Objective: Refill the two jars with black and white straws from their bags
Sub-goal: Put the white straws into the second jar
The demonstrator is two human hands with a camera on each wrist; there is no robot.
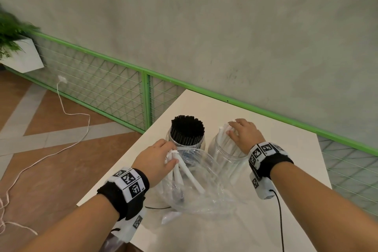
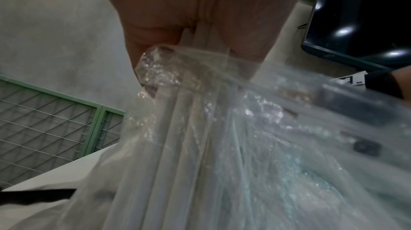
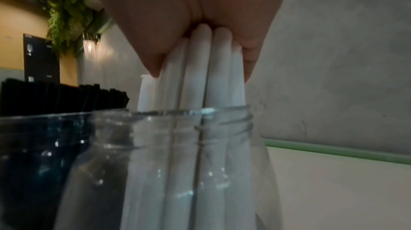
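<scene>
Two clear jars stand side by side on the white table (image 1: pixel 255 231). The left jar (image 1: pixel 185 143) is packed with black straws (image 1: pixel 187 129). Over the right jar (image 1: pixel 229 161) my right hand (image 1: pixel 242 134) grips a bundle of white straws (image 3: pixel 200 75) whose lower ends are inside the jar (image 3: pixel 155 163). My left hand (image 1: pixel 161 158) pinches the tops of a few white straws (image 1: pixel 191 178) that stick out of a crumpled clear plastic bag (image 1: pixel 204 188) in front of the jars. In the left wrist view the bag (image 2: pixel 266 146) veils those straws (image 2: pixel 177 137).
A black cable (image 1: pixel 280 215) runs along the table from my right wrist. The table's left edge drops to a tiled floor with a white cord (image 1: pixel 67 112). A green mesh railing (image 1: pixel 114 86) and a grey wall stand behind. A potted plant (image 1: pixel 14 47) sits far left.
</scene>
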